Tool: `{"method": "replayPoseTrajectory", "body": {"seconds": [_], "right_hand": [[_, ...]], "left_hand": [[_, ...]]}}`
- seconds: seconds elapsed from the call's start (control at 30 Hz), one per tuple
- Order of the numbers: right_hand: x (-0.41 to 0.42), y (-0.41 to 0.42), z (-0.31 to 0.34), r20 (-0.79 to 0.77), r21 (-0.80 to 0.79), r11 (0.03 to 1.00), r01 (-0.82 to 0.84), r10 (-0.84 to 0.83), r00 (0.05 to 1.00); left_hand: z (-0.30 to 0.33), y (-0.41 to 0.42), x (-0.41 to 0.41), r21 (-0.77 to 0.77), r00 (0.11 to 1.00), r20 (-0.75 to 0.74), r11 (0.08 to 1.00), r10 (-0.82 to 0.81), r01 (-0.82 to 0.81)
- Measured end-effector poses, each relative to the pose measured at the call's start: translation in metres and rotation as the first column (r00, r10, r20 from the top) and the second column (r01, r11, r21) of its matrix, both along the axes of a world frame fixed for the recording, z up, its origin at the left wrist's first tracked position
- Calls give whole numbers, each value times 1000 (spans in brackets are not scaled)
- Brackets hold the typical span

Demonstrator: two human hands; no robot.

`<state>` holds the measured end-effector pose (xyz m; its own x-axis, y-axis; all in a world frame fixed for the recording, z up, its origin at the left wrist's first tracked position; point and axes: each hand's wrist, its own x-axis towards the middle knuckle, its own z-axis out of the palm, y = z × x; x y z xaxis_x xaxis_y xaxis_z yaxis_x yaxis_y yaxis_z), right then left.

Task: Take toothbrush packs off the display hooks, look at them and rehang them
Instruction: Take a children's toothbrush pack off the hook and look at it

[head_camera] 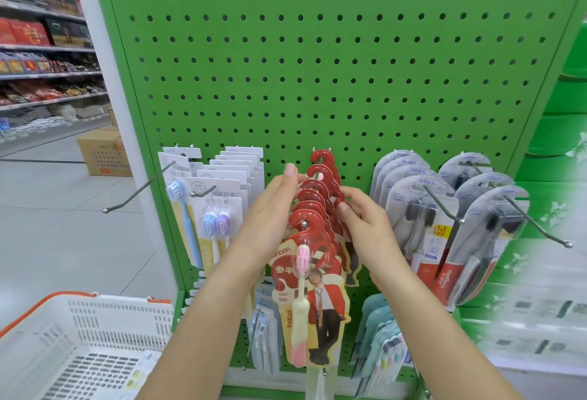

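red hook-top toothbrush packs (317, 209) hang in a row on the middle display hook (304, 222) of the green pegboard (317, 66), between both hands. left hand (273, 215) lies flat and open against the row's left side, fingers straight up. right hand (359, 218) pinches the right edge of a pack mid-row. packs hang long axis vertical, hook points toward the person, so a pack likely slides off forward; right hand is better placed.

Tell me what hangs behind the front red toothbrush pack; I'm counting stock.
Behind the front red pack, more red packs line the same hook; only their tops show. The left hand and right hand flank them.
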<state>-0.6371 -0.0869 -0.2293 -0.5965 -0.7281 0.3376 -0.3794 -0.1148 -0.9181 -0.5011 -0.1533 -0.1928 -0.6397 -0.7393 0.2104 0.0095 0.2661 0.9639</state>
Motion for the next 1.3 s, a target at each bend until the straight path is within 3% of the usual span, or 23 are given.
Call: {"method": "replayPoseTrajectory", "body": {"seconds": [0.27,0.43,0.57,0.77,0.93,1.3], "right_hand": [[3,4,6,181,0,994,-110,108,977],[4,-5,23,48,-125,992,29,-23,999],[-3,-21,45,-98,-81,988,135,-142,985],[-14,-44,51,-82,35,976,216,-213,974],[-20,-49,55,-67,41,967,253,-250,966],[-11,-39,52,-307,31,950,312,-288,907]], "left_hand": [[1,2,1,-4,1000,3,1000,-16,17],[1,1,3,-12,1000,-4,1000,-22,22],[1,0,2,-27,1000,8,1000,-12,12],[3,1,2,-22,1000,11,1000,-8,8],[3,0,0,-16,1000,8,1000,-4,5],[4,3,2,-33,1000,13,999,16,-16]]}}
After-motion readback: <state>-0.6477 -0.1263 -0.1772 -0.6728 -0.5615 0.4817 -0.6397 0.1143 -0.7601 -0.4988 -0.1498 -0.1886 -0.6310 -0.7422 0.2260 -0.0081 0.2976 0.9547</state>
